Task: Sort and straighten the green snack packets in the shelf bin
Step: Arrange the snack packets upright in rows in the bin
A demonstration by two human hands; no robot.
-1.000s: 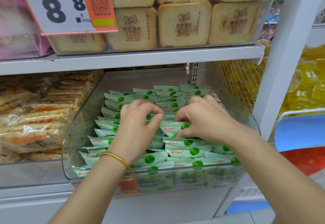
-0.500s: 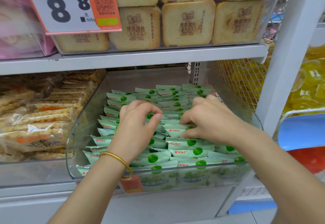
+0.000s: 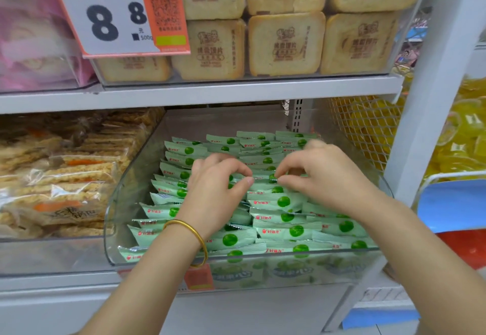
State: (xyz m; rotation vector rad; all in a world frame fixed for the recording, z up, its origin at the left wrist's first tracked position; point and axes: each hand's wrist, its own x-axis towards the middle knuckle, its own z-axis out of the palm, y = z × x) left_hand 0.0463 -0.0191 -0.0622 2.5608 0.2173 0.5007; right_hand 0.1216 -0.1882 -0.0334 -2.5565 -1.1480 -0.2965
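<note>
Reaching into the clear bin (image 3: pixel 113 219), left hand (image 3: pixel 213 190) at 9 o'clock and right hand (image 3: pixel 326 176) at 3 o'clock, palms down, fingers curled, each pinching an end of a single green packet (image 3: pixel 264 178) above the piled green packets (image 3: pixel 284 230).

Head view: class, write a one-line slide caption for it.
Left hand and right hand pinch one green snack packet among the rows in a clear shelf bin.

left hand (image 3: pixel 214 195) and right hand (image 3: pixel 326 176) cover packet (image 3: pixel 265 177) ends.
</note>
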